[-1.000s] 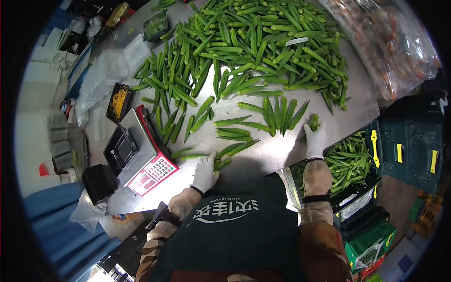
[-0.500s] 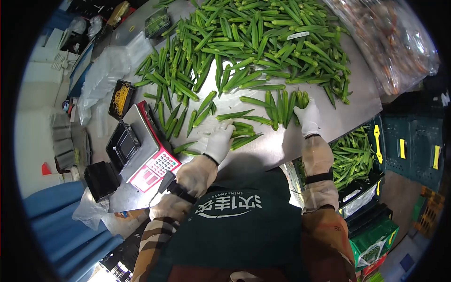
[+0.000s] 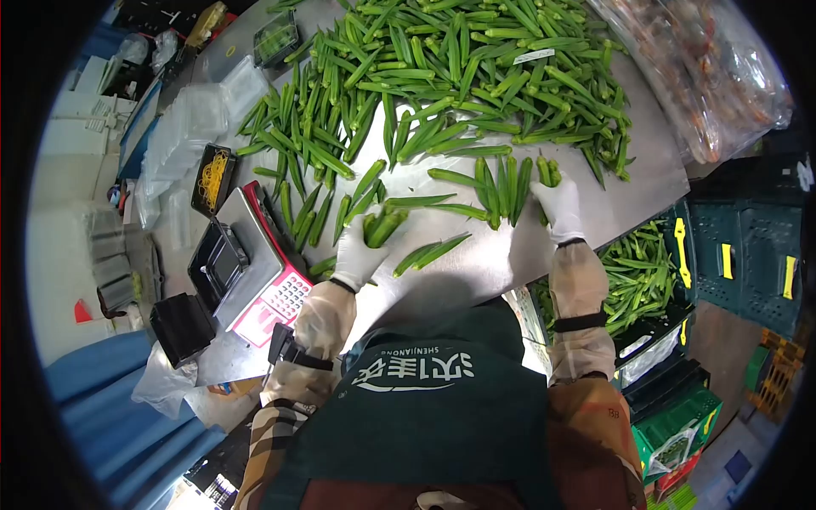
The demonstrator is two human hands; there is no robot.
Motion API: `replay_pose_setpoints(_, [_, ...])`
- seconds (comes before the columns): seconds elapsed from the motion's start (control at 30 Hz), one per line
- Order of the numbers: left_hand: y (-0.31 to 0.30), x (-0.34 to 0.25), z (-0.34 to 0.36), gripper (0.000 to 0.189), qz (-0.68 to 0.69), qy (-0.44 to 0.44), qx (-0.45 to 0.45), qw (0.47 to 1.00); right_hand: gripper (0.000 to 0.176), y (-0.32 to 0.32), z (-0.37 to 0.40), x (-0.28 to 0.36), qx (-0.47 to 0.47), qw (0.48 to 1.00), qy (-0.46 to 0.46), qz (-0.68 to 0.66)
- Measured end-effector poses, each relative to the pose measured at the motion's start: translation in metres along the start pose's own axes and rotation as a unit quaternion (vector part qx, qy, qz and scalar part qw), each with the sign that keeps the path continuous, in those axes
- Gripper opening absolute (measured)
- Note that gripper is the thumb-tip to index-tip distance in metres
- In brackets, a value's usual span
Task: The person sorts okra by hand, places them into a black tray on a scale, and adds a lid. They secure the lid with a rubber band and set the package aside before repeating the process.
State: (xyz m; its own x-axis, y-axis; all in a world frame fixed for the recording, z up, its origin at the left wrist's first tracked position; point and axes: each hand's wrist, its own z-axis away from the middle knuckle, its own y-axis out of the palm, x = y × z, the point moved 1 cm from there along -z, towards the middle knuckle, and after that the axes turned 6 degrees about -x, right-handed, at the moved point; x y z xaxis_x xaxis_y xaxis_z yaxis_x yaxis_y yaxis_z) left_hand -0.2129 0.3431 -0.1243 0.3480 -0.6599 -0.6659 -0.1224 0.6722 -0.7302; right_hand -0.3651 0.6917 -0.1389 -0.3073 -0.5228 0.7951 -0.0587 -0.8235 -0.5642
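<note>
Near the front edge of the smooth, shiny steel table (image 3: pixel 501 263), the white-gloved left hand (image 3: pixel 359 248) curls shut around a bunch of ridged, tapered okra pods (image 3: pixel 384 225). The gloved right hand (image 3: pixel 557 204) pinches several short pods (image 3: pixel 546 168) toward the right edge.

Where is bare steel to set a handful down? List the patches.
Bare table lies along the near edge between the left hand and right hand, and at the corner right of the right hand, by the crate. The far half is crowded with the okra pile; pods also crowd the scale.
</note>
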Motion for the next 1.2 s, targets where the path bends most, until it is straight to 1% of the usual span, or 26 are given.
replay_pose_setpoints(0.03, [-0.005, 0.001, 0.004, 0.059, 0.058, -0.052, 0.001, 0.997, 0.035, 0.004, 0.003, 0.013, -0.016, 0.997, -0.057, 0.050])
replay_pose_setpoints(0.07, [-0.007, 0.004, 0.008, 0.057, 0.089, -0.056, -0.006, 0.994, 0.044, 0.010, 0.002, 0.014, -0.026, 0.988, -0.096, 0.121])
replay_pose_setpoints(0.17, [0.007, 0.018, 0.020, 0.054, 0.041, -0.024, -0.017, 0.999, 0.046, 0.017, 0.004, 0.039, 0.009, 0.988, -0.027, 0.154])
replay_pose_setpoints(0.2, [0.010, 0.012, 0.025, 0.053, 0.005, -0.015, -0.018, 1.000, 0.048, 0.014, 0.005, 0.045, 0.008, 0.990, -0.013, 0.139])
replay_pose_setpoints(0.23, [0.018, 0.010, 0.027, 0.051, -0.053, -0.021, 0.009, 0.998, 0.047, 0.010, 0.008, 0.050, -0.010, 0.996, -0.004, 0.090])
replay_pose_setpoints(0.3, [0.032, 0.002, 0.034, 0.045, -0.071, 0.034, 0.028, 0.996, 0.047, 0.004, 0.016, 0.057, -0.043, 0.999, 0.010, -0.006])
replay_pose_setpoints(0.33, [0.038, 0.001, 0.036, 0.042, -0.072, 0.036, 0.052, 0.995, 0.045, 0.005, 0.018, 0.054, -0.051, 0.997, -0.013, -0.051])
replay_pose_setpoints(0.43, [0.042, -0.005, 0.036, 0.042, -0.109, 0.028, 0.078, 0.991, 0.046, 0.021, 0.025, 0.047, 0.063, 0.985, -0.132, -0.088])
replay_pose_setpoints(0.47, [0.040, -0.002, 0.033, 0.045, -0.107, 0.046, 0.073, 0.991, 0.045, 0.024, 0.033, 0.047, 0.119, 0.985, -0.127, -0.020])
replay_pose_setpoints(0.5, [0.036, -0.002, 0.031, 0.044, -0.099, 0.021, 0.057, 0.993, 0.045, 0.024, 0.052, 0.077, 0.172, 0.977, -0.120, 0.047])
replay_pose_setpoints(0.57, [0.023, -0.007, 0.029, 0.044, -0.083, -0.025, 0.030, 0.996, 0.043, 0.058, 0.061, 0.066, 0.122, 0.928, -0.282, 0.211])
replay_pose_setpoints(0.6, [0.016, -0.025, 0.028, 0.044, -0.100, -0.054, 0.027, 0.993, 0.036, 0.073, 0.067, 0.060, 0.107, 0.907, -0.311, 0.262])
replay_pose_setpoints(0.63, [0.022, -0.029, 0.030, 0.046, -0.102, -0.006, 0.016, 0.995, 0.034, 0.084, 0.072, 0.061, 0.125, 0.878, -0.321, 0.332])
replay_pose_setpoints(0.7, [0.038, -0.038, 0.034, 0.051, -0.106, 0.091, -0.012, 0.990, 0.028, 0.117, 0.073, 0.040, 0.084, 0.819, -0.340, 0.454])
replay_pose_setpoints(0.73, [0.048, -0.038, 0.034, 0.043, -0.086, 0.162, 0.002, 0.983, 0.026, 0.119, 0.070, 0.039, 0.083, 0.829, -0.343, 0.434])
replay_pose_setpoints(0.77, [0.060, -0.039, 0.036, 0.038, -0.095, 0.180, 0.006, 0.979, 0.025, 0.117, 0.064, 0.037, 0.084, 0.837, -0.348, 0.413])
replay_pose_setpoints(0.8, [0.071, -0.037, 0.040, 0.038, -0.164, 0.191, 0.023, 0.968, 0.023, 0.115, 0.059, 0.035, 0.087, 0.846, -0.353, 0.391])
replay_pose_setpoints(0.83, [0.077, -0.037, 0.040, 0.038, -0.232, 0.201, 0.038, 0.951, 0.021, 0.108, 0.054, 0.041, 0.097, 0.883, -0.302, 0.345])
replay_pose_setpoints(0.9, [0.080, -0.035, 0.040, 0.036, -0.236, 0.218, 0.028, 0.947, 0.023, 0.088, 0.052, 0.065, 0.129, 0.875, -0.314, 0.345])
replay_pose_setpoints(1.0, [0.068, -0.045, 0.043, 0.041, -0.229, 0.242, 0.029, 0.942, 0.023, 0.099, 0.047, 0.084, 0.065, 0.870, -0.353, 0.339])
replay_pose_setpoints(1.03, [0.066, -0.050, 0.045, 0.044, -0.224, 0.251, 0.032, 0.941, 0.023, 0.108, 0.041, 0.083, 0.047, 0.856, -0.384, 0.342])
replay_pose_setpoints(1.07, [0.081, -0.040, 0.049, 0.049, -0.290, 0.266, 0.003, 0.919, 0.023, 0.123, 0.033, 0.075, 0.027, 0.842, -0.415, 0.344])
replay_pose_setpoints(1.1, [0.088, -0.030, 0.048, 0.049, -0.289, 0.268, 0.009, 0.919, 0.023, 0.138, 0.026, 0.065, 0.007, 0.826, -0.444, 0.347])
replay_pose_setpoints(1.13, [0.091, -0.023, 0.048, 0.050, -0.287, 0.270, 0.015, 0.919, 0.021, 0.150, 0.024, 0.057, 0.014, 0.818, -0.441, 0.370])
replay_pose_setpoints(1.17, [0.093, -0.017, 0.046, 0.050, -0.286, 0.272, 0.019, 0.919, 0.020, 0.156, 0.019, 0.049, 0.023, 0.840, -0.413, 0.350])
replay_pose_setpoints(1.2, [0.082, -0.018, 0.046, 0.049, -0.250, 0.236, 0.033, 0.939, 0.019, 0.159, 0.018, 0.049, 0.031, 0.861, -0.385, 0.330])
